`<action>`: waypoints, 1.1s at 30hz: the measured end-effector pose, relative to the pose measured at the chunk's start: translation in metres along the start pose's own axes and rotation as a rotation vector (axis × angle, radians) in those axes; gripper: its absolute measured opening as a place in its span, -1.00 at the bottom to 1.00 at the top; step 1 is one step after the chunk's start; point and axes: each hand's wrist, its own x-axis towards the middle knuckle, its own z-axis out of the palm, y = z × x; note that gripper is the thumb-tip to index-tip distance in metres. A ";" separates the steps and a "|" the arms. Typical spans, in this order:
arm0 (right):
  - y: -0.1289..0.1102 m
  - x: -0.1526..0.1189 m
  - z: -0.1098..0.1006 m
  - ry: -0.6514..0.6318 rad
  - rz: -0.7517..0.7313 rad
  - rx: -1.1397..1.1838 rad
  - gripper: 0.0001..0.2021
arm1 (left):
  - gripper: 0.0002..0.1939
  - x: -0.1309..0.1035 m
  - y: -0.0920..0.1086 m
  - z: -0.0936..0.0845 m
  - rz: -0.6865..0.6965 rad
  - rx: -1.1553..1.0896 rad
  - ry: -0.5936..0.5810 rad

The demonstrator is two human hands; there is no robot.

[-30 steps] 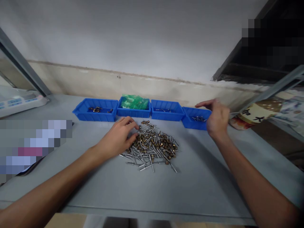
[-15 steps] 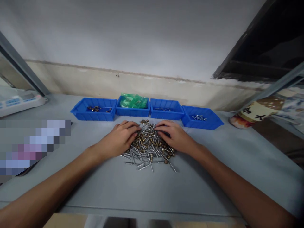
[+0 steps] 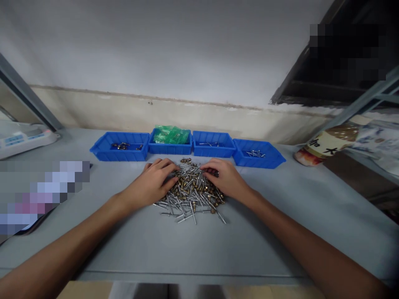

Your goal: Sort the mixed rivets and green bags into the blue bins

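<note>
A pile of silver rivets and brass-coloured fasteners (image 3: 193,191) lies on the grey table. At its left edge is my left hand (image 3: 157,180), with bent fingers apart and the tips at the pile. My right hand (image 3: 224,176) touches the pile's upper right, thumb and forefinger close together; whatever lies between them is too small to name. Behind the pile stand four blue bins: the far left bin (image 3: 124,156) holds a few brass pieces, the second (image 3: 170,149) green plastic bags, the third (image 3: 213,151) some thin pins, the far right one (image 3: 260,162) silver rivets.
On the left lie a blurred phone-like object (image 3: 46,195) and a white power strip (image 3: 28,141). A labelled jar (image 3: 324,143) and a plastic bag (image 3: 380,141) sit at the right. A wall rises behind the bins.
The view has shifted slightly, moving the bins and pile a little left in the picture. My right thumb and forefinger have drawn closer together; my left hand stays at the pile.
</note>
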 end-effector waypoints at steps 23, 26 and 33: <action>-0.030 -0.002 -0.001 0.147 0.231 0.873 -0.71 | -0.72 0.000 0.002 0.001 0.022 0.016 -0.036; -0.032 -0.003 0.001 0.134 0.233 0.893 -0.71 | -0.72 -0.001 0.004 0.000 0.019 0.007 -0.024; -0.027 -0.005 0.003 0.144 0.189 0.808 -0.73 | -0.74 -0.002 0.017 -0.001 0.040 -0.141 0.017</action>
